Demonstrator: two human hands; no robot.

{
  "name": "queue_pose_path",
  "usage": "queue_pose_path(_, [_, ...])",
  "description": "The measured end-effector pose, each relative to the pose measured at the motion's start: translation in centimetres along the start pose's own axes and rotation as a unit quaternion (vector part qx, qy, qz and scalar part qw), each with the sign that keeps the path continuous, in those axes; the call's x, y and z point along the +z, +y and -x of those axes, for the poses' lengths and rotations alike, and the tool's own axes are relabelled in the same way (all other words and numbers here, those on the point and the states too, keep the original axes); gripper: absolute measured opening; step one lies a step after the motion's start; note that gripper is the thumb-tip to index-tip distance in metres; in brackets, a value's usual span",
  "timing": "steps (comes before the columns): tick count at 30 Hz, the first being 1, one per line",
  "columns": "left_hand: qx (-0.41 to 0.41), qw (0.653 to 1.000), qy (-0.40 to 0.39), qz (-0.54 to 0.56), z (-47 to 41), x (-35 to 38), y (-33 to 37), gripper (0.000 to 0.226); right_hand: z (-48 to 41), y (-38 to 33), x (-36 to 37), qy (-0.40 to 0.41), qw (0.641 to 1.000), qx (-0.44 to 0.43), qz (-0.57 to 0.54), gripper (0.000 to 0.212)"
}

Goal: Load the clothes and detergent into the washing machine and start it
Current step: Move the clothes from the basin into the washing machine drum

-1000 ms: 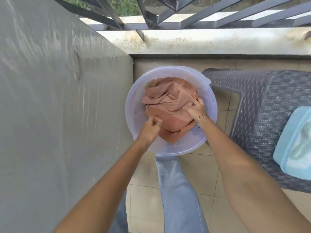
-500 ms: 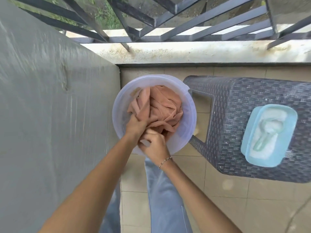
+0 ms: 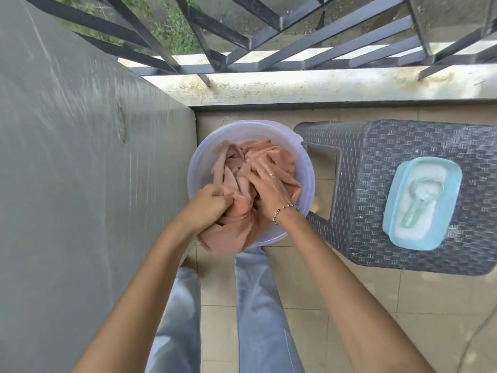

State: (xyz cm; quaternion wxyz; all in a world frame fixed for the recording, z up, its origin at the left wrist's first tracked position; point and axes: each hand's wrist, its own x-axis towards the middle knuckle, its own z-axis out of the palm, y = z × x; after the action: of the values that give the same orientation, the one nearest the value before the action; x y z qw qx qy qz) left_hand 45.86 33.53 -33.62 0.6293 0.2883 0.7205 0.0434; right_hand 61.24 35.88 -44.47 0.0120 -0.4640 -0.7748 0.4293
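A pale lilac plastic basin (image 3: 305, 168) stands on the tiled floor, full of crumpled salmon-pink cloth (image 3: 279, 162). Part of the cloth hangs over the basin's near rim. My left hand (image 3: 208, 204) grips a bunch of the cloth at the near left side. My right hand (image 3: 265, 184) lies on top of the pile with its fingers dug into the folds, gripping them. A light blue tub of white detergent powder (image 3: 422, 201) with a pale green scoop in it sits on a dark woven stool to the right. No washing machine is in sight.
A grey wall (image 3: 80, 170) runs close along the left. The dark woven plastic stool (image 3: 371, 168) stands to the right of the basin. A concrete ledge with dark metal railing (image 3: 269, 44) closes off the far side. My legs in light blue trousers stand on beige tiles.
My right hand moved from the near edge of the pile up onto its top. My left hand dropped to the near left and more cloth now hangs over the rim.
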Motion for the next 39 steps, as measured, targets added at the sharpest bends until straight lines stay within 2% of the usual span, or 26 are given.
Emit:
queue_pose_path(1, [0.010, 1.000, 0.007, 0.008, 0.6, -0.1, 0.6, 0.040, -0.1, -0.1, -0.3, 0.000, 1.000, -0.001, -0.020, 0.044])
queue_pose_path(3, [0.043, 0.997, 0.060, -0.034, 1.6, -0.5, 1.1, 0.033, 0.1, -0.3, -1.2, 0.009, 0.995, 0.066, -0.079, 0.025])
queue_pose_path(4, [0.053, 0.990, 0.085, -0.104, 2.0, -0.9, 1.1, 0.032, 0.3, -0.3, -1.7, 0.031, 0.988, 0.111, -0.100, 0.024])
queue_pose_path(6, [0.056, 0.959, 0.106, -0.258, 2.8, -1.7, 0.3, 0.058, 1.0, -0.6, -2.8, 0.110, 0.976, 0.147, -0.121, 0.036])
queue_pose_path(7, [0.057, 0.947, 0.123, -0.293, 2.8, -1.9, -0.6, 0.068, 1.5, -0.9, -3.4, 0.140, 0.974, 0.138, -0.116, 0.036])
queue_pose_path(8, [0.060, 0.941, 0.154, -0.296, 2.7, -1.8, -1.6, 0.068, 1.9, -1.3, -4.0, 0.157, 0.974, 0.123, -0.104, 0.034])
queue_pose_path(11, [0.035, 0.922, 0.287, -0.257, 2.0, -1.2, -4.9, 0.053, 3.2, -2.7, -6.3, 0.191, 0.973, 0.088, -0.099, 0.026])
queue_pose_path(13, [-0.030, 0.929, 0.333, -0.159, 1.9, -0.7, -6.0, 0.045, 4.0, -3.9, -7.6, 0.222, 0.963, 0.086, -0.124, 0.028])
queue_pose_path(15, [-0.069, 0.945, 0.321, -0.003, 1.9, -0.7, -6.3, 0.043, 4.5, -5.1, -7.9, 0.240, 0.952, 0.087, -0.167, 0.033])
queue_pose_path(17, [-0.007, 0.964, 0.249, 0.089, 2.1, -0.7, -6.2, 0.056, 4.8, -6.7, -7.7, 0.247, 0.926, 0.092, -0.272, 0.037])
queue_pose_path(18, [0.039, 0.977, 0.197, 0.071, 2.4, -0.7, -5.9, 0.064, 4.8, -7.7, -7.5, 0.241, 0.914, 0.099, -0.311, 0.039])
queue_pose_path(20, [0.096, 0.990, 0.105, -0.008, 2.7, -0.3, -5.3, 0.071, 5.0, -9.7, -6.7, 0.214, 0.918, 0.104, -0.316, 0.041])
queue_pose_path(21, [0.103, 0.992, 0.068, -0.026, 2.8, 0.2, -5.1, 0.067, 5.1, -10.7, -6.0, 0.193, 0.927, 0.092, -0.310, 0.041])
queue_pose_path(23, [0.105, 0.994, 0.020, 0.003, 3.6, 1.5, -3.8, 0.044, 5.3, -12.8, -4.9, 0.160, 0.947, 0.044, -0.276, 0.037])
queue_pose_path(24, [0.090, 0.994, 0.044, 0.035, 3.9, 1.8, -3.3, 0.049, 5.3, -13.7, -4.5, 0.157, 0.955, 0.014, -0.252, 0.035])
queue_pose_path(25, [0.087, 0.990, 0.102, 0.044, 4.3, 2.0, -3.1, 0.058, 5.2, -14.2, -4.3, 0.161, 0.958, -0.008, -0.237, 0.033])
queue_pose_path(26, [0.091, 0.981, 0.158, 0.073, 4.5, 2.0, -3.3, 0.057, 5.0, -14.4, -4.3, 0.163, 0.957, -0.018, -0.239, 0.029])
queue_pose_path(28, [0.093, 0.961, 0.213, 0.149, 4.7, 1.1, -3.7, 0.032, 4.6, -13.7, -4.5, 0.144, 0.958, -0.007, -0.247, 0.018])
queue_pose_path(29, [0.076, 0.950, 0.236, 0.188, 4.8, 0.8, -3.9, 0.022, 4.3, -12.9, -4.5, 0.119, 0.964, 0.011, -0.236, 0.025])
queue_pose_path(31, [0.070, 0.934, 0.253, 0.243, 5.9, 0.2, -3.6, 0.023, 3.7, -10.9, -4.2, 0.021, 0.968, 0.043, -0.245, 0.052])
queue_pose_path(33, [0.122, 0.923, 0.248, 0.267, 7.3, -0.3, -3.2, 0.027, 3.1, -9.2, -3.4, -0.099, 0.957, 0.063, -0.264, 0.081])
queue_pose_path(35, [0.128, 0.913, 0.235, 0.308, 8.6, -1.0, -2.7, 0.027, 2.4, -8.1, -2.1, -0.198, 0.958, 0.064, -0.198, 0.116])
queue_pose_path(36, [0.113, 0.912, 0.235, 0.317, 8.8, -1.3, -2.4, 0.029, 2.0, -7.7, -1.2, -0.226, 0.964, 0.051, -0.135, 0.125])
queue_pose_path(37, [0.099, 0.914, 0.224, 0.324, 8.8, -1.4, -2.4, 0.029, 1.8, -7.8, -0.6, -0.225, 0.969, 0.038, -0.092, 0.123])
queue_pose_path(38, [0.090, 0.912, 0.201, 0.345, 8.9, -1.6, -1.9, 0.022, 1.7, -7.9, 0.0, -0.197, 0.976, 0.031, -0.084, 0.107])
queue_pose_path(39, [0.084, 0.907, 0.183, 0.371, 9.0, -1.6, -1.6, 0.013, 1.7, -8.2, 0.3, -0.150, 0.982, 0.038, -0.109, 0.077])
